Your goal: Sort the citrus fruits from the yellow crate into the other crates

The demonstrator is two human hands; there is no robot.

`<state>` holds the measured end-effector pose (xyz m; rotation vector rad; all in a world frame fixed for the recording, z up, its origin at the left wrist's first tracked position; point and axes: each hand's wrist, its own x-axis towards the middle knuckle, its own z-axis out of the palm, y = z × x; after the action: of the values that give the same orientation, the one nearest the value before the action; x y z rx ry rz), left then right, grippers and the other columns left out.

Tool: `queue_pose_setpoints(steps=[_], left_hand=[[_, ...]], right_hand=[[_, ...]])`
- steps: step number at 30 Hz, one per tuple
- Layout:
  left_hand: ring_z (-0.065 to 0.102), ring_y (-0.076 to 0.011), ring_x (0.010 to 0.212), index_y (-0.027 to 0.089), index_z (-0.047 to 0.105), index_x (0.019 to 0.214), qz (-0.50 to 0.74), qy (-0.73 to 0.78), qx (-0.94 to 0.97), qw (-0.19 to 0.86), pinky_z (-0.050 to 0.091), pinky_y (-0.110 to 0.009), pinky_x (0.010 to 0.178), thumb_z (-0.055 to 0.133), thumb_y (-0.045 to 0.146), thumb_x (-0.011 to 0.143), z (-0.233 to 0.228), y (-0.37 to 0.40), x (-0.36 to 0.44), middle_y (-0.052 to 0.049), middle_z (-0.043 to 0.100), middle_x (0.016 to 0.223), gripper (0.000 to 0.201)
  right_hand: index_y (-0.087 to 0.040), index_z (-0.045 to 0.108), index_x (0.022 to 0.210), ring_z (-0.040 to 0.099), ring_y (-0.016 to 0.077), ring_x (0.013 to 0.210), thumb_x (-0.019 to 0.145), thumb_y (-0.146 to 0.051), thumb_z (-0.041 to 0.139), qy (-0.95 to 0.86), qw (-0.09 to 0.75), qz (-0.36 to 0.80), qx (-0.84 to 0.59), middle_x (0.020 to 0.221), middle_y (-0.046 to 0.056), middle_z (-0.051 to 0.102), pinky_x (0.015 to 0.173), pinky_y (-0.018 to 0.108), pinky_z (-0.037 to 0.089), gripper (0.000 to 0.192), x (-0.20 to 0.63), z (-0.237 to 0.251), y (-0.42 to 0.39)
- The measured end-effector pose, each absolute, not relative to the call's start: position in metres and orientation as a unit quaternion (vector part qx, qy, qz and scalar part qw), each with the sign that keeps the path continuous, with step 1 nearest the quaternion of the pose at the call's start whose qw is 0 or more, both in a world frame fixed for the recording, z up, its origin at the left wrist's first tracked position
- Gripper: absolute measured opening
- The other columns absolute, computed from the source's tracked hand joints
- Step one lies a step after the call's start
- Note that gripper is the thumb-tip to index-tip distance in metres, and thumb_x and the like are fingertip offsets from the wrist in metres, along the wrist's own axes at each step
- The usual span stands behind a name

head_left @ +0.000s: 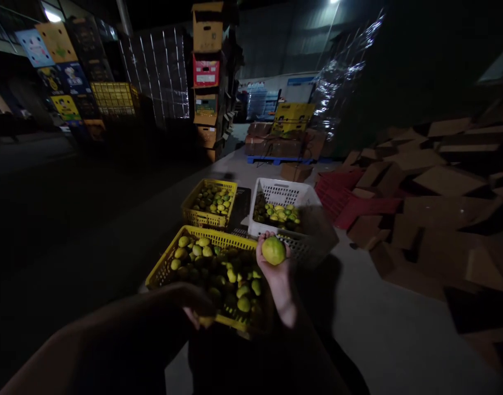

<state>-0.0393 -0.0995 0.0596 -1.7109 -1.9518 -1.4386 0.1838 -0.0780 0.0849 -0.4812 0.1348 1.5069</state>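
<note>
My right hand (278, 269) holds a large yellow-green lemon (273, 250), palm up, with its fingers curled around the far side. It is above the right end of a big yellow crate (163, 262), which holds many yellow and green lemons (243, 304). Low over the crate's near side is my left hand (193, 304), in deep shadow and smeared, so its fingers do not show clearly. A yellowish patch lies just below it, too dark to make out. Behind stand a smaller yellow crate (208, 219) with lemons and a white crate (281, 185) partly filled with lemons.
Flattened cardboard boxes (448, 219) are heaped on the right, beside a red piece (342, 192). At the back are a tall stack of cartons (207, 71), a blue pallet (276, 160) with boxes, and wrapped stacks (160, 77). More cartons (72, 77) rise at left.
</note>
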Motion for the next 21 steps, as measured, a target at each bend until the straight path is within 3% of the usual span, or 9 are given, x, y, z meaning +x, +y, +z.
queue_pose_setpoints(steps=[2,6,9,11,15,19,21], left_hand=[[0.066,-0.0197,0.092,0.012,0.063,0.112,-0.462,-0.654,-0.594,-0.077,0.058,-0.036,0.078,0.056,0.036,0.094,0.083,-0.071,-0.055,-0.007,0.065,0.107,0.03],[0.069,-0.0152,0.083,0.013,0.062,0.098,-0.444,-0.609,-0.558,-0.347,0.058,-0.028,0.079,0.037,0.027,0.098,0.114,-0.035,-0.086,-0.007,0.068,0.087,0.028],[0.068,-0.0144,0.076,0.014,0.061,0.092,-0.442,-0.561,-0.409,-0.568,0.057,-0.026,0.077,0.041,0.025,0.094,0.098,-0.042,-0.095,-0.007,0.066,0.081,0.023],[0.066,-0.0149,0.071,0.015,0.062,0.087,-0.363,-0.557,-0.358,-0.655,0.055,-0.027,0.073,0.047,0.028,0.09,0.073,-0.057,-0.091,-0.005,0.066,0.076,0.02],[0.064,-0.0176,0.076,0.017,0.066,0.076,-0.177,-0.593,-0.47,-0.629,0.052,-0.027,0.078,0.065,0.03,0.078,0.035,-0.085,-0.08,-0.003,0.068,0.077,0.013],[0.066,-0.0173,0.085,0.02,0.071,0.106,-0.083,-0.532,-0.605,-0.587,0.048,-0.026,0.084,0.064,0.036,0.081,0.042,-0.103,-0.08,-0.004,0.07,0.107,0.03],[0.066,-0.0193,0.095,0.023,0.067,0.118,-0.034,-0.499,-0.671,-0.547,0.047,-0.026,0.086,0.058,0.041,0.086,0.05,-0.108,-0.083,-0.004,0.07,0.115,0.038]], right_hand=[[-0.02,0.065,0.085,0.07,0.0134,0.071,0.081,-0.021,0.048,0.056,0.704,0.675,-0.216,0.07,0.0,0.072,0.071,0.026,0.06,0.018,0.186,0.084,-0.078],[-0.02,0.064,0.082,0.069,0.0132,0.067,0.081,-0.019,0.045,0.059,0.7,0.675,-0.223,0.066,-0.001,0.071,0.071,0.026,0.06,0.02,0.186,0.089,-0.079],[-0.02,0.064,0.081,0.07,0.0133,0.066,0.085,-0.019,0.042,0.064,0.686,0.684,-0.241,0.066,0.0,0.071,0.069,0.026,0.06,0.023,0.181,0.095,-0.084],[-0.02,0.064,0.082,0.07,0.0137,0.065,0.087,-0.018,0.04,0.069,0.67,0.693,-0.258,0.066,0.0,0.071,0.067,0.026,0.06,0.024,0.175,0.097,-0.089],[-0.017,0.063,0.081,0.069,0.0156,0.063,0.088,-0.019,0.043,0.02,0.571,0.758,-0.315,0.067,0.004,0.071,0.06,0.026,0.058,0.022,0.159,0.087,-0.101],[-0.013,0.064,0.076,0.064,0.0153,0.052,0.088,-0.024,0.043,-0.116,0.399,0.819,-0.395,0.06,0.006,0.067,0.048,0.023,0.05,0.026,0.138,0.052,-0.111],[-0.014,0.063,0.07,0.06,0.0141,0.046,0.086,-0.026,0.045,-0.204,0.356,0.815,-0.41,0.055,0.004,0.063,0.046,0.022,0.047,0.028,0.125,0.028,-0.121]])
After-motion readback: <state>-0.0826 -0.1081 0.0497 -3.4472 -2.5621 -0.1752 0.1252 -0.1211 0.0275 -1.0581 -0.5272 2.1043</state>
